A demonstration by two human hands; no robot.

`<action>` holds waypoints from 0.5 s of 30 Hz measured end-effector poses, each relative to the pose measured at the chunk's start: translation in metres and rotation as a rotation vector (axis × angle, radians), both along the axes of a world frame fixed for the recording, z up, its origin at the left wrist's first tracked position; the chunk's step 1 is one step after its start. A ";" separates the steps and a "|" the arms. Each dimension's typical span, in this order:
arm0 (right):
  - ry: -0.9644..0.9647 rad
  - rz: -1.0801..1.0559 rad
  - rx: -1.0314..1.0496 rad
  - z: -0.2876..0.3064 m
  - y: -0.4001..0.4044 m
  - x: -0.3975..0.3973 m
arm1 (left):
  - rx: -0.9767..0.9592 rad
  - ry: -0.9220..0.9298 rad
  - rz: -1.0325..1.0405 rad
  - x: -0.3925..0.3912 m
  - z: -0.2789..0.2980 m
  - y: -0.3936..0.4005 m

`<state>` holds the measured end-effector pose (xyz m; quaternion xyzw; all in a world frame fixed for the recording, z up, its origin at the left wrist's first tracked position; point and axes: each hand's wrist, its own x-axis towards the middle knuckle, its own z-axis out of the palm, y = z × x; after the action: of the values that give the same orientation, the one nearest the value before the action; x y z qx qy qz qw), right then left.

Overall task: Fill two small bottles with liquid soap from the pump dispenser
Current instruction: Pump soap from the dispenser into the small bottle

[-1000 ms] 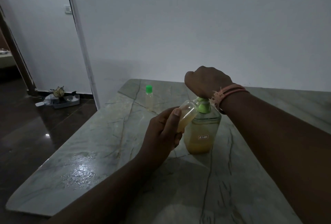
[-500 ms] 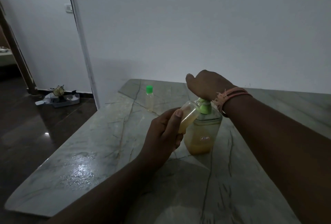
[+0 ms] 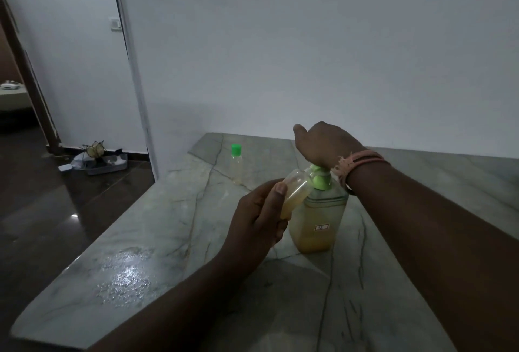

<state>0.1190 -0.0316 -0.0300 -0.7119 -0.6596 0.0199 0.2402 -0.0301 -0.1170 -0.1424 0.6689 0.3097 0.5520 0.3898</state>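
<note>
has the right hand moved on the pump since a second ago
Yes. The right hand has risen slightly off the pump dispenser, exposing more of its green pump head; the dispenser itself stays put.

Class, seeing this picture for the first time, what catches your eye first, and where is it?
At centre, the left hand holds a small uncapped bottle tilted to the green spout of the pump dispenser, while the right hand rests on its top. Behind, a green-capped bottle stands on the marble table.

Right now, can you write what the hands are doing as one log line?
step: filling | left hand: holds small bottle tilted at spout | right hand: on pump dispenser head | capped bottle: standing behind
</note>
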 end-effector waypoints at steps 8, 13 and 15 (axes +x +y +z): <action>-0.107 0.025 0.001 0.007 -0.002 0.000 | 0.003 0.001 0.003 -0.001 0.001 -0.002; -0.010 0.014 0.012 0.000 0.007 0.002 | -0.006 0.001 0.012 -0.001 0.001 0.000; 0.017 0.006 0.015 -0.005 0.007 0.003 | -0.003 0.011 0.022 0.000 0.000 0.000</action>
<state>0.1221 -0.0242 -0.0350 -0.7080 -0.6597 0.0217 0.2510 -0.0303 -0.1171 -0.1423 0.6678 0.3201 0.5521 0.3830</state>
